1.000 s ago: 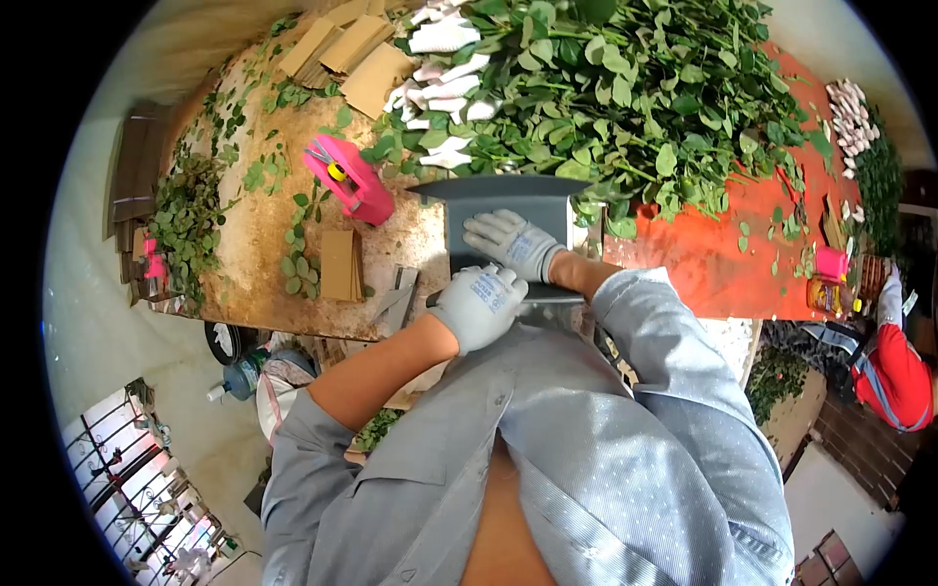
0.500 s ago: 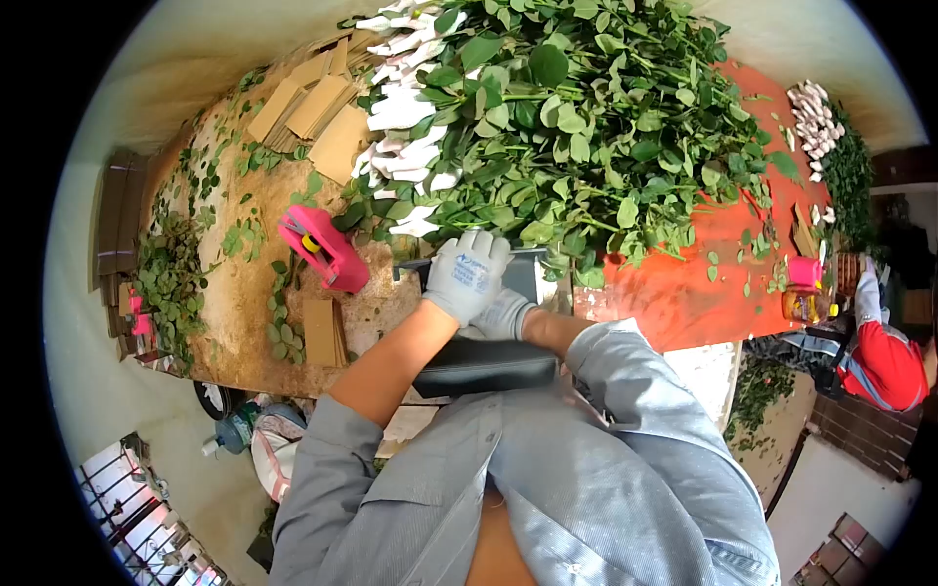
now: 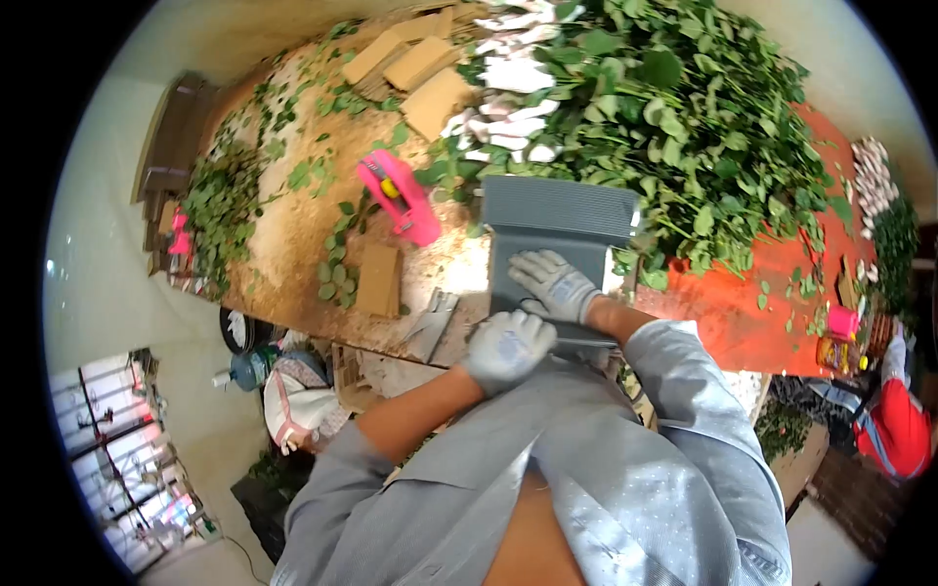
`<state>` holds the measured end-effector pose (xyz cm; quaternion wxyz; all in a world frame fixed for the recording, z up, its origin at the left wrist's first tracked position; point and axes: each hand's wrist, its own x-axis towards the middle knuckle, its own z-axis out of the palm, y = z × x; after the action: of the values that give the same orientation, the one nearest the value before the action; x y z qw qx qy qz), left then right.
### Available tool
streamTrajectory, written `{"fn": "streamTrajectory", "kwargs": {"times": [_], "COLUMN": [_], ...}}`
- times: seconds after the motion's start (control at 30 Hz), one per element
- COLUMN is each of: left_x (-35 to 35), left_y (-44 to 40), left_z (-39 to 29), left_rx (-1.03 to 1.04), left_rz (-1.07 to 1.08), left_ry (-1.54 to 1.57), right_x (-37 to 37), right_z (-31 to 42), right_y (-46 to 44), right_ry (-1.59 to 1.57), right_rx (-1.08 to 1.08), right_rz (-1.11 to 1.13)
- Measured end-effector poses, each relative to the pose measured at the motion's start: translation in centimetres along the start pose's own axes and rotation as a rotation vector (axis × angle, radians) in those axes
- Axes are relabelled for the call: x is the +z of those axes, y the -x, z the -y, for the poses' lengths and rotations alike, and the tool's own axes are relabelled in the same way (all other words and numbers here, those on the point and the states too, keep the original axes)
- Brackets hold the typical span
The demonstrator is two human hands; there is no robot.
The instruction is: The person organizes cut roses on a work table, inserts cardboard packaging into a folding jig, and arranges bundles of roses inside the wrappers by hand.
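Note:
A dark grey sheet-like piece (image 3: pixel 523 252) with a ribbed far flap (image 3: pixel 557 207) lies at the table's front edge. My right hand (image 3: pixel 555 283), in a white glove with blue print, rests flat on its middle with fingers spread. My left hand (image 3: pixel 508 352), gloved alike, is closed at the piece's near left corner; what its curled fingers hold is hidden. A flat grey metal-looking piece (image 3: pixel 430 324) lies left of that hand. Beyond the flap are leafy green stems (image 3: pixel 703 127), their ends toward the left wrapped in white (image 3: pixel 513 73).
A pink tape dispenser (image 3: pixel 401 195) and cardboard pieces (image 3: pixel 378 280) lie to the left. More cardboard (image 3: pixel 435 103) sits farther back among loose leaves. Red covering (image 3: pixel 728 313) spreads over the right side. A person in red (image 3: pixel 894 430) is at far right.
My hands have come apart: the right lies spread on the grey piece, the left curls nearer my body. The ribbed flap now shows on the far side. The view has shifted.

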<state>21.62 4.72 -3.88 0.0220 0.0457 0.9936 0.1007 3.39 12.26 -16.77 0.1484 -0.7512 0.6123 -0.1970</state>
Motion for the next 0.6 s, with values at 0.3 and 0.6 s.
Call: {"fn": "streamTrajectory", "kwargs": {"times": [0.3,0.6], "left_x": [-4.9,5.9], "left_y": [2.7,14.1], "left_z": [6.4,19.7], "left_rx": [-0.565,-1.37], "left_rz": [-0.104,0.142], "left_ry": [0.724,-0.013], "right_x": [-0.4,-0.5], "right_z": [0.1,0.2], "right_y": [-0.5,-0.6], "right_ry": [0.05,0.042], "right_rx": [0.008,0.016], "right_rz": [0.059,0.062]}}
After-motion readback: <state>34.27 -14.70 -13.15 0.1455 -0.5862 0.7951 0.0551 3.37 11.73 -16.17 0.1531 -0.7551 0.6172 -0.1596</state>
